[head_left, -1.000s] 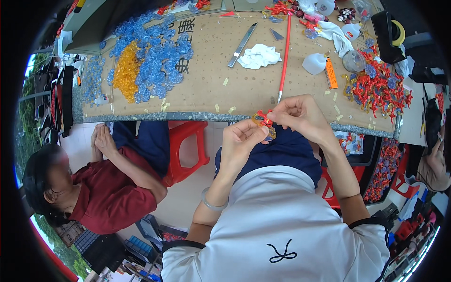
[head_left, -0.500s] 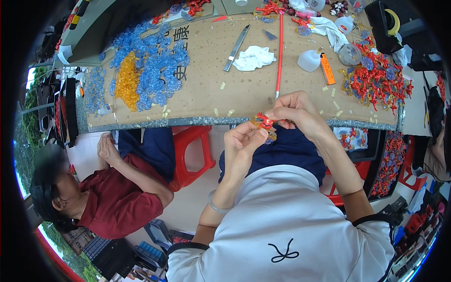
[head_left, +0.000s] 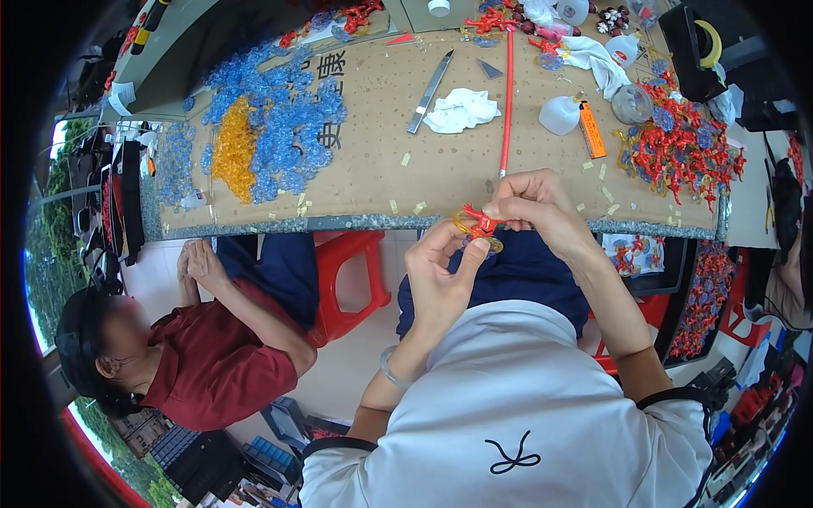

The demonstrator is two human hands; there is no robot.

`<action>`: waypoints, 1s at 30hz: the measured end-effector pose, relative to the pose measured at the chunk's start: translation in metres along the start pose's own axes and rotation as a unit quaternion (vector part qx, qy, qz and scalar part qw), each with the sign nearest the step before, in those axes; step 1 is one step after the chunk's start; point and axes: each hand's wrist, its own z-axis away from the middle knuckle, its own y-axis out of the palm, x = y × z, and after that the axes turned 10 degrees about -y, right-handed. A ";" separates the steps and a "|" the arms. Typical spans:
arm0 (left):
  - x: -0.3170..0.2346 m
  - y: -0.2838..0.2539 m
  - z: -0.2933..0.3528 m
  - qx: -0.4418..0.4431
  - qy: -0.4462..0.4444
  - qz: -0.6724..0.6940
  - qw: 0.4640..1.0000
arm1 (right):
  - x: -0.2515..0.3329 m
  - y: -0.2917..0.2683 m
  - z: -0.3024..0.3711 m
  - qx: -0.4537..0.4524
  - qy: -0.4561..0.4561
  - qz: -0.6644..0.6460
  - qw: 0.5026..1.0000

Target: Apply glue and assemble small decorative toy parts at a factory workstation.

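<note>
Close in front of me, over the table's near edge, both hands work on a small red figurine (head_left: 483, 227) with clear yellow and blue parts. My left hand (head_left: 442, 269) pinches it from below between thumb and fingers. Closed beside its upper right, my right hand (head_left: 542, 207) has its thumb and forefinger on the red part. Whatever else the right fingers hold is hidden. A long red rod (head_left: 507, 102) with a metal end runs from the far side of the table to just beyond my right hand; I cannot tell whether they touch.
At left lie heaps of clear blue pieces (head_left: 292, 144) and yellow pieces (head_left: 235, 152). A craft knife (head_left: 431, 91), white tissue (head_left: 461, 111), plastic bottle (head_left: 559, 115) and orange box (head_left: 592, 131) sit mid-table. Red figurines (head_left: 677, 152) pile at right. A seated person (head_left: 220, 356) is at my left.
The whole view has shifted slightly. The figurine looks turned a little in my fingers, its red strands more in sight. Both hands keep nearly the same place and grip.
</note>
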 end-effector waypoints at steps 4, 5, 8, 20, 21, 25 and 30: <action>0.000 -0.009 -0.001 0.015 -0.018 0.033 0.999 | -0.001 0.006 -0.004 0.001 0.001 0.001 1.000; -0.002 -0.011 -0.002 0.023 -0.023 0.044 0.999 | 0.000 0.009 -0.005 -0.003 -0.001 0.002 1.000; -0.009 -0.005 -0.006 0.030 -0.061 0.069 0.995 | 0.002 0.005 -0.003 -0.020 -0.011 -0.006 1.000; 0.013 0.028 -0.014 0.050 0.044 -0.090 0.994 | 0.033 -0.032 0.127 -0.310 -0.305 0.374 0.819; 0.004 0.027 -0.009 0.069 0.053 -0.126 0.988 | 0.031 -0.051 0.162 -0.399 -0.387 0.452 0.698; -0.004 0.046 0.000 0.144 -0.010 -0.104 0.984 | 0.114 -0.114 0.464 -0.687 -0.257 0.583 0.350; -0.010 0.064 0.003 0.169 -0.038 -0.139 0.975 | 0.202 -0.122 0.752 -0.757 -0.207 0.594 0.176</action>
